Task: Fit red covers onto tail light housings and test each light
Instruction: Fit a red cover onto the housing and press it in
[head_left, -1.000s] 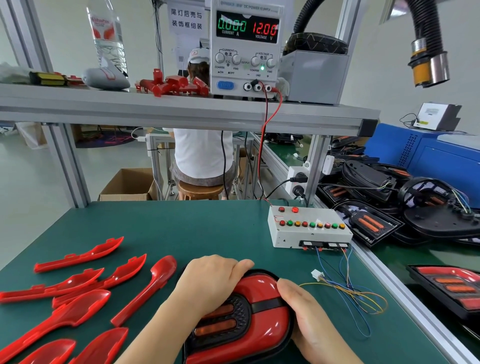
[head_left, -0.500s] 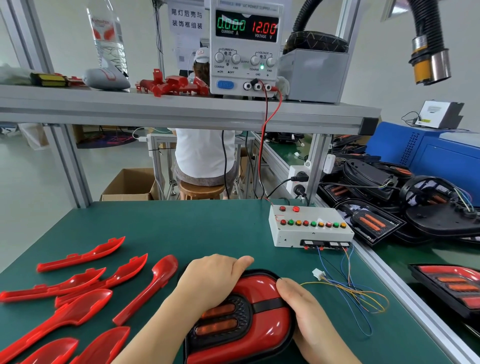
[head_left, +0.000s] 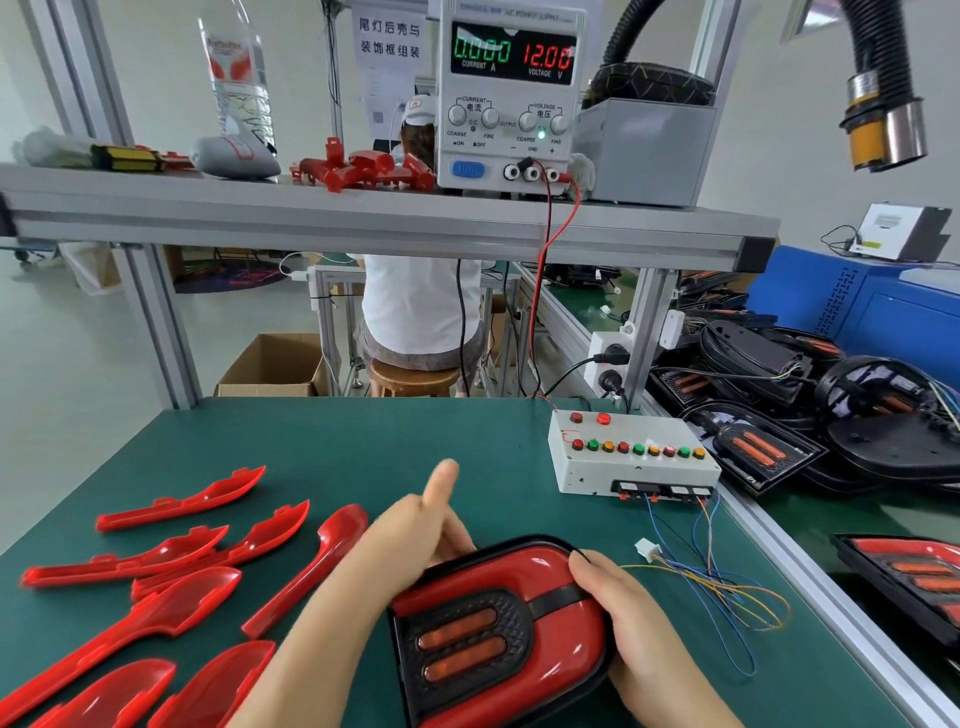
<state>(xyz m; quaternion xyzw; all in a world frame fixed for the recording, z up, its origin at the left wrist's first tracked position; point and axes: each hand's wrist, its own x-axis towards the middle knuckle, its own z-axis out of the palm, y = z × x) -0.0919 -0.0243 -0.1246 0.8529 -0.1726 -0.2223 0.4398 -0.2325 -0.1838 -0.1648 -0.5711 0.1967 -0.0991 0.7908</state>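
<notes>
One tail light (head_left: 558, 642): right hand (head_left: 628, 621) grips its right edge; left hand (head_left: 418, 535) blurred, thumb raised, grip unclear.

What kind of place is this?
Probably a factory assembly bench for tail lights: loose red covers on the green mat, a bench power supply with a button test box, and stacked black housings.

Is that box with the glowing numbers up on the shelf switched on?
On. The power supply display glows, green 0.000 for current and red 12.00 for voltage, and a small green lamp is lit beneath the knobs.
</notes>
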